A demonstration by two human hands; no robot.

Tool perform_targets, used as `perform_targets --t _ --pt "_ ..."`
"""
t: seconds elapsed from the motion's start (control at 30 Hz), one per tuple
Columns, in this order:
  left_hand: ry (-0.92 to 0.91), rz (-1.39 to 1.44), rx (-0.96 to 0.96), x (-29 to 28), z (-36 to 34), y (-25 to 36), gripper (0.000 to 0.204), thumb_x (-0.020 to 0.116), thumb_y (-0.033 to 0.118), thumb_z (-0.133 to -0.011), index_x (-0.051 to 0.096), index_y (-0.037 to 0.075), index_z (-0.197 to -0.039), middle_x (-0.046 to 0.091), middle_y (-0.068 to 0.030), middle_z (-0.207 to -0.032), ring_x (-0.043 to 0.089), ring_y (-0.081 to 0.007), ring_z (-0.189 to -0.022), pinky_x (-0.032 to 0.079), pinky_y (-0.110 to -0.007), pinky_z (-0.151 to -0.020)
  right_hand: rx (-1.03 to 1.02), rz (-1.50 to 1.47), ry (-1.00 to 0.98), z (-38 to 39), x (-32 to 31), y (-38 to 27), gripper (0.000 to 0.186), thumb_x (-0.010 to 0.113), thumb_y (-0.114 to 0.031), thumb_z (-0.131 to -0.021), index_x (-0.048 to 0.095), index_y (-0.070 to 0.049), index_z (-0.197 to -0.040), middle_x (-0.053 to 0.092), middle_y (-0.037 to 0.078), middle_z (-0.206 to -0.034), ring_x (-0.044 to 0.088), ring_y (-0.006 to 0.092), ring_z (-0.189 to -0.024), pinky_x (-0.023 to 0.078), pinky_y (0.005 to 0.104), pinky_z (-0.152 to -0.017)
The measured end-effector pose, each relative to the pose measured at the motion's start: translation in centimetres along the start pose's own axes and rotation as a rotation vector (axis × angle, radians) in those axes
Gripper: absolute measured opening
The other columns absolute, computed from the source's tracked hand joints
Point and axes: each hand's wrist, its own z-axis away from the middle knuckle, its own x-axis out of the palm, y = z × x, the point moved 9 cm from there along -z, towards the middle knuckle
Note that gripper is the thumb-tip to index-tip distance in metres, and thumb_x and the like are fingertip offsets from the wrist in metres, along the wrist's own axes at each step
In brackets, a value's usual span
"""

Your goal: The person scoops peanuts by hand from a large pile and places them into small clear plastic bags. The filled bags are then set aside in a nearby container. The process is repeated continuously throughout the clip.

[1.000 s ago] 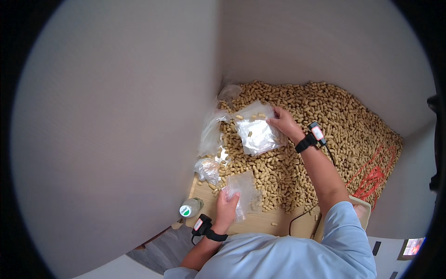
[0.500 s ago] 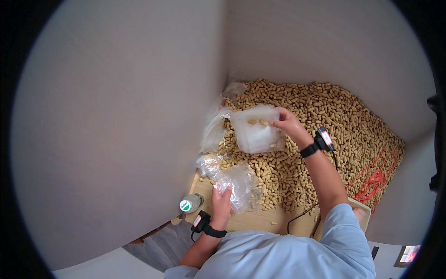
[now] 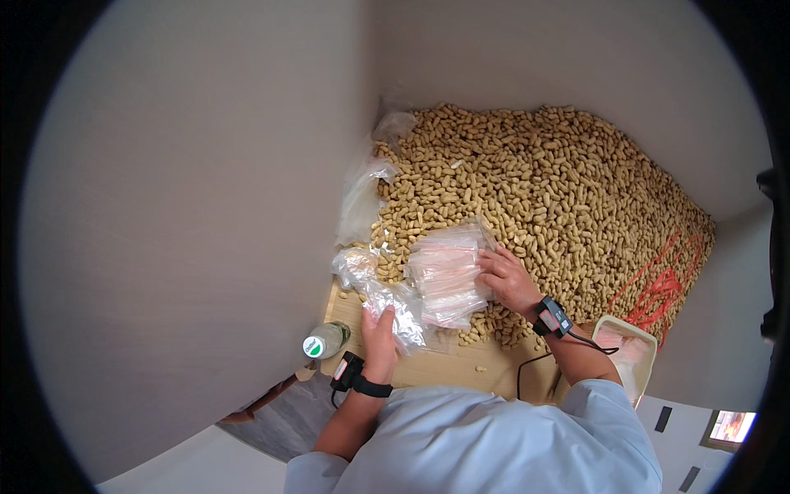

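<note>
My left hand [image 3: 380, 339] is closed on a crumpled clear plastic bag [image 3: 401, 317], with the thumb on top. Just right of it, a stack of clear plastic bags [image 3: 451, 276] with pink stripes lies over the near part of a big heap of peanuts [image 3: 543, 189] in their shells. My right hand [image 3: 512, 284] grips the right edge of that stack, its fingers over the top; the thumb is hidden. Another crumpled clear bag [image 3: 354, 267] lies beyond my left hand.
A bottle [image 3: 329, 339] with a white and green cap stands at the left on a tan board [image 3: 444, 370]. At right are a pale tub [image 3: 650, 366] holding pink-striped bags and tangled red string [image 3: 658, 296]. Grey walls [image 3: 206, 206] enclose the heap; loose plastic [image 3: 358, 202] lies along the left.
My right hand has brought the bag stack nearer to me, and its pink stripes now show. The peanuts that lay on the stack are gone from it. My left hand still holds its bag.
</note>
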Motion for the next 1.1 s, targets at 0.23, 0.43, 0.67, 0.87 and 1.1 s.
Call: perform_targets --t 0.23,0.43,0.67,0.87,1.1 --pt "-0.072 -0.082 0.098 -0.2 1.3 2.2 0.027 0.053 0.005 -0.091 0.046 0.001 -0.116 0.057 -0.0066 -0.106 0.054 -0.0107 -0.091 0.045 -0.026 -0.079 0.160 -0.171 0.121 -0.4 -2.9 -0.6 0.027 0.059 0.004 -0.065 0.060 -0.004 -0.092 0.058 0.013 -0.103 0.054 0.0331 -0.103 0.045 0.0420 -0.089" --pt "-0.087 -0.200 0.067 -0.1 1.1 1.3 0.024 0.053 0.007 -0.090 0.048 0.001 -0.114 0.058 -0.0051 -0.102 0.054 -0.0093 -0.087 0.045 -0.024 -0.076 0.046 -0.027 -0.172 -2.1 2.0 -5.5 0.073 0.074 -0.020 -0.069 0.042 -0.013 -0.133 0.036 0.013 -0.140 0.029 0.0330 -0.133 0.023 0.0487 -0.109" --pt "-0.093 -0.322 0.093 -0.8 1.5 0.8 0.026 0.053 0.007 -0.090 0.048 0.001 -0.115 0.058 -0.0051 -0.102 0.054 -0.0099 -0.087 0.045 -0.025 -0.077 0.113 -0.054 -0.166 -3.4 4.2 -3.2 0.060 0.075 -0.022 -0.066 0.054 -0.012 -0.121 0.048 0.012 -0.128 0.041 0.0307 -0.120 0.030 0.0451 -0.103" --pt "-0.085 -0.572 0.285 0.2 3.0 4.1 0.021 0.055 0.009 -0.088 0.053 -0.001 -0.106 0.061 -0.0076 -0.091 0.056 -0.0113 -0.080 0.046 -0.028 -0.070 0.281 -0.003 -0.413 -6.1 4.5 -1.4 0.047 0.074 -0.026 -0.065 0.063 -0.007 -0.105 0.054 0.011 -0.116 0.045 0.0316 -0.112 0.035 0.0448 -0.095" --pt "-0.220 -0.835 0.302 2.3 4.0 4.7 0.019 0.058 0.011 -0.085 0.056 -0.001 -0.099 0.060 -0.0124 -0.077 0.058 -0.0179 -0.068 0.046 -0.032 -0.062 0.037 0.238 -0.084 -10.8 1.3 -2.5 0.057 0.075 -0.023 -0.059 0.059 -0.006 -0.110 0.050 0.014 -0.122 0.041 0.0319 -0.120 0.027 0.0442 -0.106"
